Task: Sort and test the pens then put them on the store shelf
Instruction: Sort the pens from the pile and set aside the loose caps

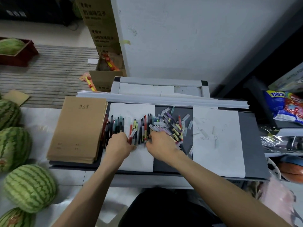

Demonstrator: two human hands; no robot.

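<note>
While watermelons (29,187) line the floor at left, brown notebooks (78,128) lie stacked beside rowed pens (118,125) on a white sheet (141,161). The left hand (118,145) and right hand (161,145), slightly apart, bend their fingers onto the pens' near ends; whether either grips cannot be told. Loose pens and caps (173,126) pile rightward on the dark surface (252,153).
</note>
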